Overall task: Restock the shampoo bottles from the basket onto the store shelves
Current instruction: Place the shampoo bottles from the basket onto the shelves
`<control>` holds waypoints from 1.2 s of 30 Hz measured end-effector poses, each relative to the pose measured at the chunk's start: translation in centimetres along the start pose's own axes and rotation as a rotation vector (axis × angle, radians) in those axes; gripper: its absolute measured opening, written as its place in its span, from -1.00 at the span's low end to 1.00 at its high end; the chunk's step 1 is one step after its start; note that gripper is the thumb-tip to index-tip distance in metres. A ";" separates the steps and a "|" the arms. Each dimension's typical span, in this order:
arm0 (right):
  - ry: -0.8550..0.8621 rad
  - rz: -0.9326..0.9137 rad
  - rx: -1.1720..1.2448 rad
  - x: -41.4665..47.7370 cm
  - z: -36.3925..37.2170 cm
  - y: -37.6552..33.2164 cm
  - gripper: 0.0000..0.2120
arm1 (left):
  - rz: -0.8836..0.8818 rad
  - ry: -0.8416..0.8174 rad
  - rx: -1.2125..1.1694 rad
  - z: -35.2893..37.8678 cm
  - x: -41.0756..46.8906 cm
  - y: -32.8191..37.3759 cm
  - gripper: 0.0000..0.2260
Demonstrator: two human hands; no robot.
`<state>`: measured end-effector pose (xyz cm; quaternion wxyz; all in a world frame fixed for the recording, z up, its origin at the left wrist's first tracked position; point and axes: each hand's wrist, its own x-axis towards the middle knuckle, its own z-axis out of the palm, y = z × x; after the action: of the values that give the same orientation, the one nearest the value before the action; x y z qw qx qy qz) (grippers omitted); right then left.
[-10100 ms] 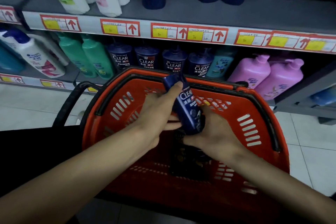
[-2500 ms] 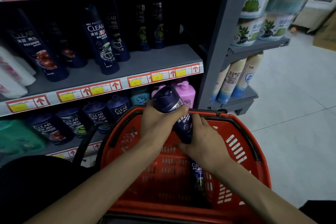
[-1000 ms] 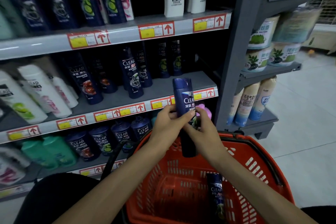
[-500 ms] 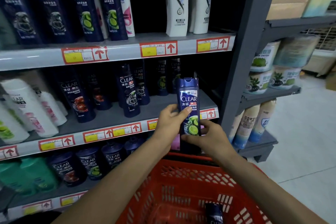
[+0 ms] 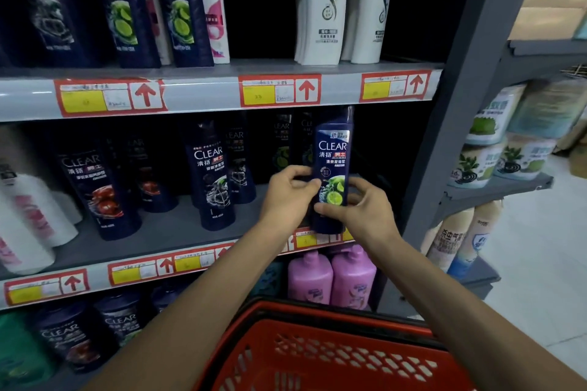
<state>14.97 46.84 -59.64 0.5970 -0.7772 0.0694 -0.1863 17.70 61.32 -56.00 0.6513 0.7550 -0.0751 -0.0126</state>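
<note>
- Holding a shampoo bottle upright at the front edge of the middle shelf, near its right end. It is tall and flat-sided, in glossy dark-blue plastic, with a "CLEAR" label and a lime picture.
- Left grip: narrow, thumb and fingers pinching the bottle's left edge at mid-height.
- Right grip: fingers curled round the right side, thumb across the lower front.
- Bottle base overlaps the red-and-yellow price strip; the cap sits just under the upper shelf's lip.
- Bare matte grey shelf shows left of the hands, beside a similar dark bottle.
- Dark gap between the held bottle and the grey upright post.
- Red slotted plastic basket below the arms, rim near two pink pump bottles.
</note>
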 end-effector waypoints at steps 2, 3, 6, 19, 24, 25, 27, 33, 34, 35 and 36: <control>0.026 -0.041 -0.029 1.5 0.3 0.5 -0.41 | 0.014 -0.026 0.080 0.2 0.6 -0.4 -0.73; 0.041 -0.065 -0.041 2.2 0.5 0.6 -0.41 | 0.020 -0.034 0.106 0.4 1.0 -0.6 -0.69; 0.092 -0.110 -0.092 4.7 1.0 1.2 -0.42 | 0.009 -0.051 0.149 1.2 2.4 -1.4 -0.56; 0.173 -0.139 -0.272 10.5 3.2 4.3 -0.55 | -0.020 -0.040 0.207 3.4 6.1 -3.3 -0.28; 0.137 -0.071 -0.364 10.0 3.1 3.7 -0.41 | -0.036 -0.079 0.183 3.2 6.4 -3.8 -0.23; 0.124 -0.036 -0.380 9.7 3.0 3.5 -0.34 | -0.050 -0.088 0.173 3.1 6.4 -3.8 -0.22; 0.100 0.023 -0.403 9.0 2.3 2.9 -0.16 | -0.080 -0.108 0.179 2.7 6.0 -3.7 -0.21; -0.050 0.104 -0.534 4.8 -1.1 0.2 -0.04 | -0.072 -0.163 0.309 0.1 2.7 -2.5 -0.23; -0.079 0.100 -0.566 4.0 -1.8 -0.3 -0.09 | -0.053 -0.155 0.351 -0.3 1.9 -2.2 -0.28; -0.106 0.096 -0.609 3.0 -2.4 -1.1 -0.13 | -0.036 -0.144 0.389 -0.6 1.1 -1.8 -0.34; -0.128 0.079 -0.654 1.9 -3.0 -1.8 -0.15 | -0.021 -0.138 0.422 -0.9 0.3 -1.6 -0.38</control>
<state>15.42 43.97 -56.83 0.3257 -0.9345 0.1180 -0.0818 18.21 62.42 -57.38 0.4721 0.8726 -0.1128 -0.0550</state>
